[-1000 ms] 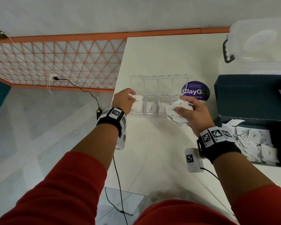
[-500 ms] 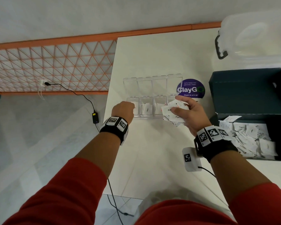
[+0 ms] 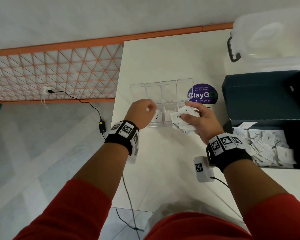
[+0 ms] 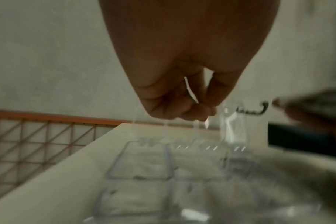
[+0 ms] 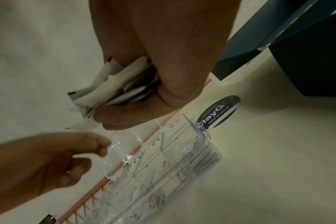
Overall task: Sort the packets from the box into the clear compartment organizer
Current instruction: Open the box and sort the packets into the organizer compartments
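The clear compartment organizer (image 3: 168, 90) stands open mid-table, lids tipped back, with white packets (image 3: 157, 116) in its near cells. My left hand (image 3: 150, 109) hovers over its left cells and pinches one thin white packet (image 4: 191, 91), seen edge-on between the curled fingers (image 4: 173, 106). My right hand (image 3: 185, 111) grips a fanned bundle of white packets (image 3: 176, 116) at the organizer's near right corner; the right wrist view shows the bundle (image 5: 105, 91) under the thumb (image 5: 125, 115). The dark box (image 3: 263, 97) to the right holds several more packets (image 3: 270, 146).
A round purple ClayGo sign (image 3: 202, 94) stands just right of the organizer. A clear lidded tub (image 3: 270, 37) with a grey handle sits at the back right. The table's left edge (image 3: 117, 104) runs close to my left hand. A cable and adapter (image 3: 102, 129) lie on the floor.
My left hand left the leftmost cell, drew back toward the front edge, and now sits further right over the organizer with a packet pinched. The right hand kept its bundle almost in place.
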The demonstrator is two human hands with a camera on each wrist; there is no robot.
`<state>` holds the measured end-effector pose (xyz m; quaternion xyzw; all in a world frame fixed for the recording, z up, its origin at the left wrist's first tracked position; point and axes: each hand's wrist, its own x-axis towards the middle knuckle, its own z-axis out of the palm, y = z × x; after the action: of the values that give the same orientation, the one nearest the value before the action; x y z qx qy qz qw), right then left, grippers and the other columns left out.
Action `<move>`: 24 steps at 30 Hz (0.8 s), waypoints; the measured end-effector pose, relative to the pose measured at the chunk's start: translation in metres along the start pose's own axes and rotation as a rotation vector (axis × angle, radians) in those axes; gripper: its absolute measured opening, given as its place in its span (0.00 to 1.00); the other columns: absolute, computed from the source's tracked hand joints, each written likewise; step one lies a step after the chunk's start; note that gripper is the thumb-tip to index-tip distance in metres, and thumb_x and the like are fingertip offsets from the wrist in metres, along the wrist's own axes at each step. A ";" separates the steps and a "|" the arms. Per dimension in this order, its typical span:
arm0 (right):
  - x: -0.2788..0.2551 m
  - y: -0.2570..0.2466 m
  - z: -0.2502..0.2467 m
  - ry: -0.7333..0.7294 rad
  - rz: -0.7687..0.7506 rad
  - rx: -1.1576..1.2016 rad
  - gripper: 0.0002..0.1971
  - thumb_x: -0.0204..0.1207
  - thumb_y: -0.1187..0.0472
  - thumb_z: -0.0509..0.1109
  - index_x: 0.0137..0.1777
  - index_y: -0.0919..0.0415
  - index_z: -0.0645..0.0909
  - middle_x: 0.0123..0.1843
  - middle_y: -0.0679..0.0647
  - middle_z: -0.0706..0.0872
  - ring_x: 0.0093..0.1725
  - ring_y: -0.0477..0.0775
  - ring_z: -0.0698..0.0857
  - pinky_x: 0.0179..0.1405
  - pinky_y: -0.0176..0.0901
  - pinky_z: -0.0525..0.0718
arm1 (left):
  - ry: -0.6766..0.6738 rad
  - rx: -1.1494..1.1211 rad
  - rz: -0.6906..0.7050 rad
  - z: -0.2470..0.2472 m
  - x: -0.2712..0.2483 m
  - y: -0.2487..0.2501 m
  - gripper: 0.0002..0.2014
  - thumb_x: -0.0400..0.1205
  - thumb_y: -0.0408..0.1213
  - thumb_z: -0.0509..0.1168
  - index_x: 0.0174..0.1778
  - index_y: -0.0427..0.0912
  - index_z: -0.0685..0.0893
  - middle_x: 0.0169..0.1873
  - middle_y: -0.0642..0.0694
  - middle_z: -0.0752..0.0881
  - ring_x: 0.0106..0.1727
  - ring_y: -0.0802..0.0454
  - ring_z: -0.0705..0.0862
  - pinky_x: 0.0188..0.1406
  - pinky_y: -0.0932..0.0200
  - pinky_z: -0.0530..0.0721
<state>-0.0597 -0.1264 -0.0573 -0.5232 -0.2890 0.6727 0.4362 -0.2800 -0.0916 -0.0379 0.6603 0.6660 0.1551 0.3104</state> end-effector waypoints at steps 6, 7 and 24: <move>-0.006 -0.003 0.001 -0.038 -0.008 -0.026 0.18 0.74 0.71 0.78 0.58 0.50 0.86 0.68 0.62 0.85 0.59 0.64 0.88 0.59 0.62 0.88 | -0.243 -0.353 0.034 0.010 -0.010 0.043 0.15 0.71 0.45 0.79 0.51 0.57 0.86 0.42 0.59 0.87 0.38 0.67 0.85 0.44 0.68 0.83; -0.007 -0.005 0.000 -0.048 -0.008 -0.032 0.18 0.73 0.71 0.79 0.58 0.49 0.86 0.70 0.62 0.85 0.63 0.66 0.87 0.63 0.65 0.86 | -0.244 -0.367 0.037 0.013 -0.010 0.044 0.17 0.70 0.41 0.80 0.53 0.55 0.86 0.44 0.59 0.88 0.42 0.66 0.85 0.50 0.65 0.84; -0.009 -0.015 -0.016 -0.016 0.010 -0.011 0.20 0.70 0.74 0.79 0.59 0.54 0.86 0.59 0.57 0.87 0.57 0.62 0.89 0.53 0.60 0.91 | 0.059 -0.337 -0.052 -0.002 0.011 0.030 0.06 0.78 0.37 0.70 0.44 0.56 0.85 0.41 0.52 0.91 0.42 0.55 0.88 0.42 0.64 0.83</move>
<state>-0.0396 -0.1287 -0.0445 -0.5215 -0.2934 0.6775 0.4276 -0.2571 -0.0783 -0.0197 0.5768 0.6560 0.2757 0.4011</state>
